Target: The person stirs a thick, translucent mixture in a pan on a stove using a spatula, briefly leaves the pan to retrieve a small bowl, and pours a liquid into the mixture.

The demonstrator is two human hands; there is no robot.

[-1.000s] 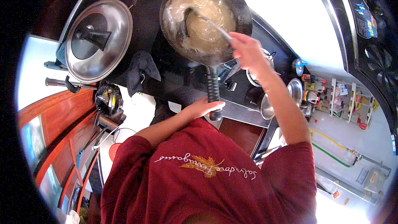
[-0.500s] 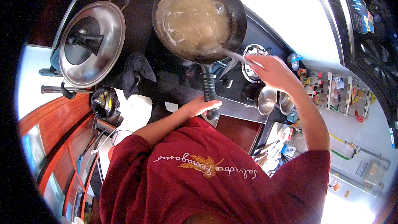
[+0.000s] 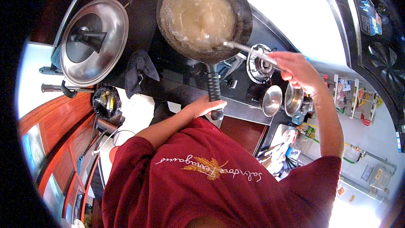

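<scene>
A dark wok (image 3: 246,23) stands on the stove with cloudy, pale brown liquid (image 3: 198,12) in it. Its ribbed black handle (image 3: 213,86) points toward me. My left hand (image 3: 204,105) is wrapped round the lower end of that handle. In my right hand (image 3: 298,71), to the right of the wok, is a long-handled metal cooking utensil (image 3: 249,50). The utensil slants down to the left over the wok's near right rim. Its far end meets the liquid, which hides its shape, so I cannot tell whether it is a ladle or a spatula.
A second gas burner (image 3: 259,64) lies right of the wok. Two metal bowls (image 3: 272,100) stand near the counter's right edge. On the left are a large domed lid (image 3: 114,38), a crumpled dark cloth (image 3: 139,72) and a lined bin (image 3: 106,101). A rack (image 3: 356,93) hangs on the right wall.
My right hand has moved right and a little toward me, drawing the utensil's handle back across the rim. The liquid's surface has shifted. My left hand keeps its hold on the wok handle.
</scene>
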